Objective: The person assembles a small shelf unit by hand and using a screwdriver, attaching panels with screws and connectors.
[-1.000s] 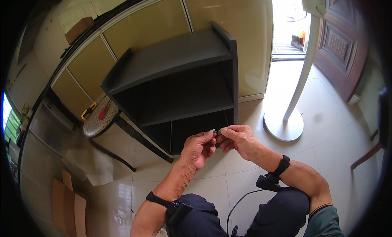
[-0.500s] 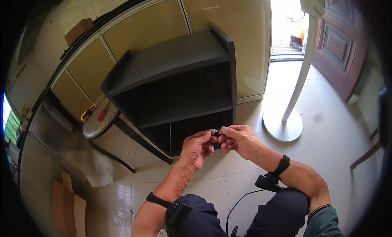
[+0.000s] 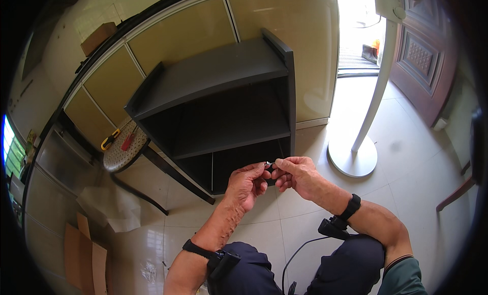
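Observation:
In front of the dark cabinet (image 3: 218, 99), my two hands meet with their fingertips almost touching. My left hand (image 3: 245, 185) pinches a small silvery metal piece (image 3: 268, 164) between thumb and forefinger. The thumb and forefinger of my right hand (image 3: 296, 174) close on the other end of this piece. Its exact kind is too small to make out, and the fingers hide part of it. The cabinet, dark grey with raised sides and an open front, stands just beyond my hands; a shelf divides its inside.
On the left, a round stool (image 3: 122, 148) carries a yellow-and-black cutter (image 3: 110, 140) and a red-handled tool (image 3: 128, 141). An open cardboard box (image 3: 84, 257) and a white sheet (image 3: 114, 208) lie at lower left. The white stand's round base (image 3: 352, 156) is at right, near a wooden door (image 3: 424, 56).
My fingers have shifted very slightly around the small metal piece, and less of it shows between them. Both hands stay in nearly the same place.

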`<state>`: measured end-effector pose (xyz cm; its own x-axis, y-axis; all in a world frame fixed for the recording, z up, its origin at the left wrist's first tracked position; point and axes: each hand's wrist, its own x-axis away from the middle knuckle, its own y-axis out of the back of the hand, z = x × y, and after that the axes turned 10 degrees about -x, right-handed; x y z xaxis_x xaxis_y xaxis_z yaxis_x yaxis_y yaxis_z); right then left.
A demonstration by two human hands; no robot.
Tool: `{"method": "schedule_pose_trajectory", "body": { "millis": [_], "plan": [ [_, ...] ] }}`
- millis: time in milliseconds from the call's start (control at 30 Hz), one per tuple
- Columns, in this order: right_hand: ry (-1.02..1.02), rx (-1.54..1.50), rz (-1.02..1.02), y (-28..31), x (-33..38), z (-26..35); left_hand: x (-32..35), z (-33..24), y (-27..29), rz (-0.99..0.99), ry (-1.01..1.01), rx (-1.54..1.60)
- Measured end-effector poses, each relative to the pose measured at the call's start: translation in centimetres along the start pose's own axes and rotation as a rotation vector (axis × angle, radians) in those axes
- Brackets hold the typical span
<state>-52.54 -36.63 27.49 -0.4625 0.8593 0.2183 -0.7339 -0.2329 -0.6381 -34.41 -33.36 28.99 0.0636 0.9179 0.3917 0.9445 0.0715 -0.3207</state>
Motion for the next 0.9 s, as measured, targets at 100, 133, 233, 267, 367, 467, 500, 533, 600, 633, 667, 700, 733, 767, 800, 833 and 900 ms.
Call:
{"method": "schedule_pose_trajectory", "body": {
  "millis": [100, 133, 233, 267, 367, 467, 500, 533, 600, 633, 667, 700, 733, 767, 800, 833, 900],
  "plan": [
    [-0.001, -0.005, 0.005, 0.0, 0.0, -0.1, 0.0, 0.0, 0.1, -0.001, 0.002, -0.001],
    [0.0, -0.008, 0.008, -0.1, 0.0, -0.1, 0.1, 0.0, 0.1, -0.002, 0.001, -0.002],
    [0.001, -0.008, 0.011, -0.2, 0.1, 0.0, 0.1, 0.0, 0.1, 0.003, -0.001, 0.0],
    [0.002, -0.008, 0.011, -0.2, 0.1, 0.0, 0.1, 0.0, 0.1, 0.004, -0.001, 0.0],
    [0.013, -0.002, 0.001, -0.2, 0.0, -0.1, 0.2, -0.2, -0.1, 0.006, 0.0, 0.0],
    [0.062, 0.036, 0.001, -0.2, 0.0, -0.2, 0.2, -0.3, -0.2, -0.009, 0.02, 0.008],
    [0.097, 0.068, 0.0, -0.3, 0.1, -0.1, 0.2, -0.3, -0.1, 0.005, 0.019, 0.007],
    [0.13, 0.1, 0.002, -0.4, 0.1, -0.2, 0.2, -0.2, 0.0, 0.015, 0.017, 0.007],
    [0.158, 0.113, 0.024, -0.6, 0.0, -0.4, 0.2, -0.2, 0.2, 0.015, 0.013, 0.008],
    [0.191, 0.127, 0.039, -0.6, 0.1, -0.4, 0.2, -0.2, 0.2, 0.023, 0.011, 0.009],
    [0.193, 0.127, 0.038, -0.6, 0.1, -0.5, 0.2, -0.2, 0.1, 0.024, 0.011, 0.009],
    [0.218, 0.158, 0.041, -0.6, 0.1, -0.5, 0.3, -0.3, 0.0, 0.009, 0.011, 0.011],
    [0.242, 0.188, 0.045, -0.6, 0.1, -0.6, 0.3, -0.3, 0.0, -0.008, 0.011, 0.013],
    [0.242, 0.187, 0.046, -0.6, 0.1, -0.6, 0.3, -0.3, 0.1, -0.009, 0.011, 0.013],
    [0.294, 0.287, 0.054, -0.6, 0.1, -0.6, 0.3, -0.2, 0.1, -0.011, 0.01, 0.011],
    [0.347, 0.387, 0.06, -0.5, 0.1, -0.6, 0.3, -0.2, 0.1, -0.012, 0.009, 0.008],
    [0.39, 0.398, 0.079, -0.2, -0.2, -1.1, 0.2, -0.2, 0.1, -0.007, 0.012, 0.009]
  ]
}}
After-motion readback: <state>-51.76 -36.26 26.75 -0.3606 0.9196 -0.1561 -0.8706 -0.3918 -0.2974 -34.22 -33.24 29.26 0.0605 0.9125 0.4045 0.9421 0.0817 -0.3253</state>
